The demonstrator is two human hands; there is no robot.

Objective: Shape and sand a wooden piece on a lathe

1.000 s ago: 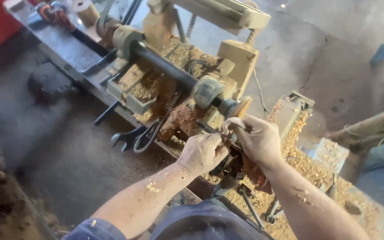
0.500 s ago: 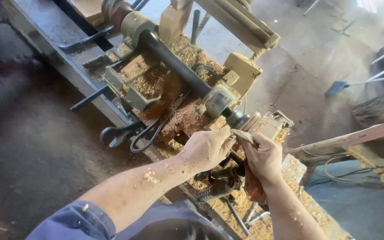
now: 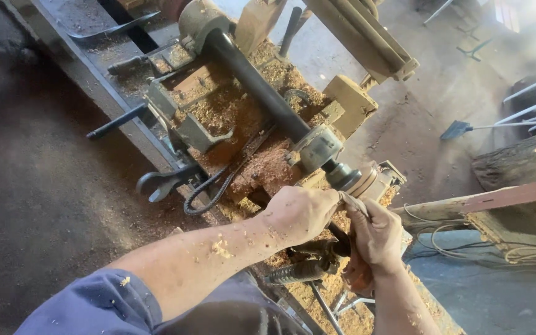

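We have both hands together at the lathe's tailstock end, left hand and right hand clamped on its handle, apparently tightening; next needs a firm turn.

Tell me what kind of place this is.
Most likely a rough woodturning workshop. A wood lathe holds a long dark cylinder between its ends, sawdust and shavings cover the lathe bed, and spanners lie at its edge. The left hand and right hand work at the lathe's near end.
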